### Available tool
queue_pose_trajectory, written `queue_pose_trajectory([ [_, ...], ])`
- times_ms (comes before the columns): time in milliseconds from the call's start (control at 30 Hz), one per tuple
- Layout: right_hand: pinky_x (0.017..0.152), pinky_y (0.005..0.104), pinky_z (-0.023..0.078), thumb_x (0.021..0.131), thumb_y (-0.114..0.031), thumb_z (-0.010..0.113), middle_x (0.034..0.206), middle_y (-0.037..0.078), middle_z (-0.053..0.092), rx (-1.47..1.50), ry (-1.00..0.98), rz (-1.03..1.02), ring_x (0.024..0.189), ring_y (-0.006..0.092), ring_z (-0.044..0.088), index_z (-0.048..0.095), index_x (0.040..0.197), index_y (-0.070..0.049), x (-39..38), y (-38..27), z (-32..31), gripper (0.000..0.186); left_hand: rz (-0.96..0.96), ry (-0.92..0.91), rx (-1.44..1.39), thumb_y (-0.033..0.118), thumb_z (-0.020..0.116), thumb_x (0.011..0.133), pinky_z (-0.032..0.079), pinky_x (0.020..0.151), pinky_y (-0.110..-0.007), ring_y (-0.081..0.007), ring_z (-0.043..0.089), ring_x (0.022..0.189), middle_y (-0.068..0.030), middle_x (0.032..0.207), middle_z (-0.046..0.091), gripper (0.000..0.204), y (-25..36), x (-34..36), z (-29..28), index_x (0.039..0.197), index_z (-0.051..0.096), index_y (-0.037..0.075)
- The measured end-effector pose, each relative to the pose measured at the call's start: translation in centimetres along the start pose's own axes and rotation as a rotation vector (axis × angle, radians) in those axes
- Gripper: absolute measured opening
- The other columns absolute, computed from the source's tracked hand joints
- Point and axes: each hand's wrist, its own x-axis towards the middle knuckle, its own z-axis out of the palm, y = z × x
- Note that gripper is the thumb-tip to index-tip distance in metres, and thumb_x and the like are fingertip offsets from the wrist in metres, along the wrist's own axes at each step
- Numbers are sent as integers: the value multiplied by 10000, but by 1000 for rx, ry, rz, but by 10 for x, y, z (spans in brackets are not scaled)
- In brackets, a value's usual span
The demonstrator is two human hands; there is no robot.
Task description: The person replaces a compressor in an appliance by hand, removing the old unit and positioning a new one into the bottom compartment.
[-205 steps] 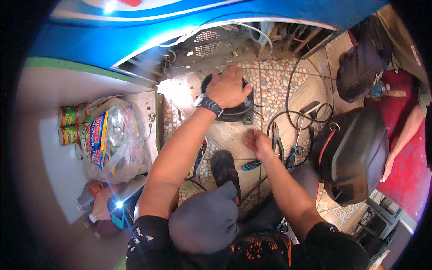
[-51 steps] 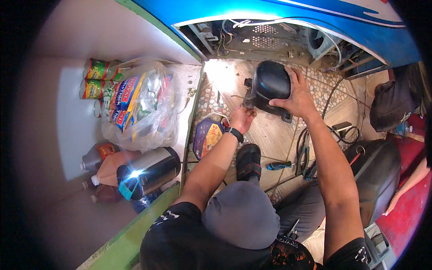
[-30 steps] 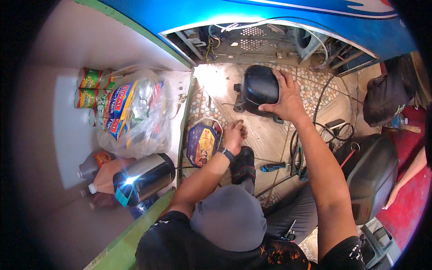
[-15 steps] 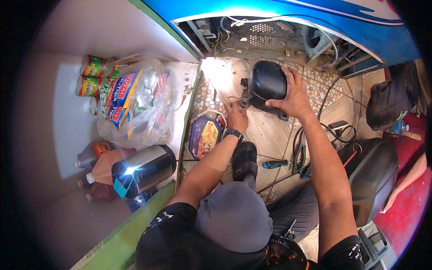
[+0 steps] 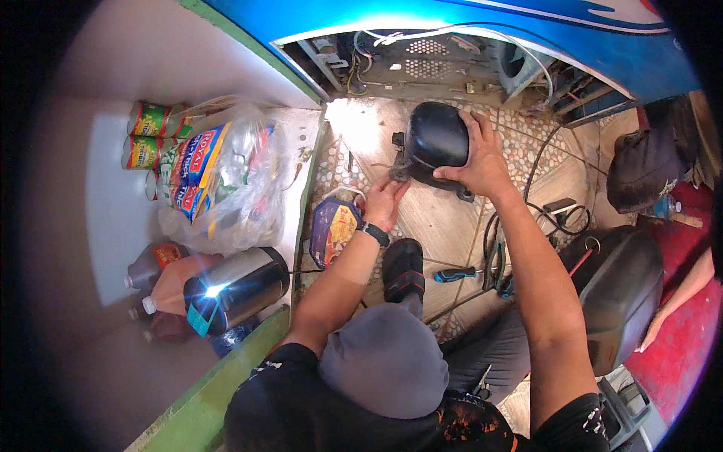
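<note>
Right hand [image 5: 482, 162]: resting on the rt side of the black compressor [image 5: 435, 135], palm and fingers [image 5: 476, 124] spread over its dome; grip wrapping the shell, not closing fully.
Left hand [image 5: 385, 200]: reaching to the lower-left edge of the compressor, fingertips pinching tog. at small wires/fittings there; can't tell exactly which bit is being pinched.
Wristwatch [image 5: 374, 233]: sitting on the left wrist, dark strap.
Compressor: standing on the tiled floor [image 5: 444, 218], just in front of the open base of the blue cabinet [image 5: 482, 30], w/ cables hanging above it.
Round tin [image 5: 333, 230]: lying on the floor just left of the left forearm, blue w/ printed lid.
Screwdriver [image 5: 456, 275]: lying on the floor betw. the two forearms, blue handle, near the dark shoe [image 5: 403, 271].
Cables [image 5: 493, 252]: coiling on the floor beside the right forearm.
Black case [image 5: 621, 290]: sitting at the rt, well apart from the compressor.
Shelf [image 5: 113, 203]: running along the left, white; carrying a plastic bag [image 5: 222, 181] of packets, cans [image 5: 147, 135], bottles [image 5: 162, 275] and a steel flask [image 5: 237, 290] lying on its side.
Other person: forearm [image 5: 681, 290] showing at far rt edge, over the red floor.
</note>
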Motion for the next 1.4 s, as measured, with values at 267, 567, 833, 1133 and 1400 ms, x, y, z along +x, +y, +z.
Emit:
queue_pose_trajectory([
  [267,1180,476,381,564,-387,982,1548,151,375,-13,-21,27,1396,412,401,359,1563,-132,3,-1,-4,1205,-78,170,-101,-7,499,1057,534,1081,-377,-238,642,1172,-124,1264,659,296,0,2,11,1343,575,-24],
  [567,1180,479,385,557,-394,982,1559,154,367,-45,-29,32,1403,409,392,359,1564,-131,4,0,-2,1213,-188,172,-462,65,615,1026,542,857,-277,-169,642,965,-44,1145,684,229,-27,11,-7,1255,630,72],
  [833,1175,486,385,564,-422,977,1553,168,372,-23,-6,12,1389,413,398,357,1565,-133,7,3,0,1213,-266,261,-439,140,636,1017,536,835,-291,-172,620,940,-46,1032,669,120,-24,31,-8,1111,638,66],
  [1133,1181,508,367,544,-410,988,1539,190,372,-21,6,3,1390,437,395,367,1549,-122,3,5,3,1216,-155,295,-341,196,615,992,507,896,-351,-221,620,963,-93,1017,659,169,1,20,9,1076,614,49],
  [1400,1164,498,389,560,-387,981,1535,151,376,-37,18,-6,1362,420,408,367,1560,-156,1,0,3,1196,-187,241,107,60,601,967,535,736,-287,-175,652,861,-87,1012,683,113,18,40,4,1051,651,6],
])
